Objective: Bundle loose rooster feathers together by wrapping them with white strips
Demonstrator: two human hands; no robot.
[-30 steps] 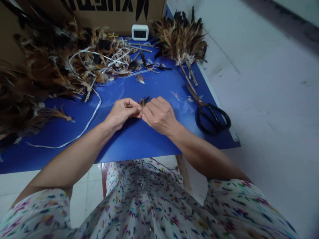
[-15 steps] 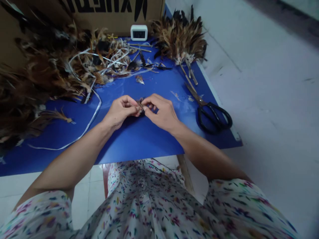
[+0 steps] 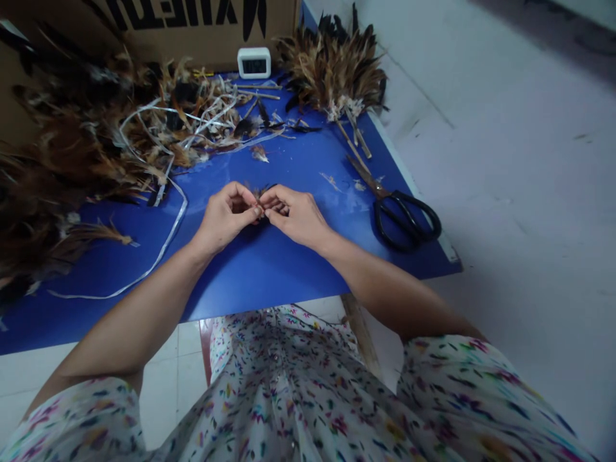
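Note:
My left hand (image 3: 225,215) and my right hand (image 3: 297,216) meet fingertip to fingertip above the blue table (image 3: 269,269). Both pinch a small dark brown feather bunch (image 3: 260,191), its tips showing just beyond the fingers. Most of it is hidden behind my fingers, so I cannot tell how many feathers it has. To the left lies a tied feather bundle (image 3: 108,233) with a pale bound end. A white plastic ribbon (image 3: 169,239) curves between that bundle and my left hand. Black-handled scissors (image 3: 402,218) rest to the right of my right hand, blades pointing away.
A big heap of brown feathers (image 3: 72,147) covers the table's left side. At the far right stands a feather cluster on sticks (image 3: 334,67). A white digital clock (image 3: 254,63) stands before a cardboard box (image 3: 202,42). One loose feather (image 3: 260,153) lies beyond my hands.
The camera view has shifted slightly, moving the table items left in the picture. My hands keep pinching the feather bunch, whose tips now show more above the fingers.

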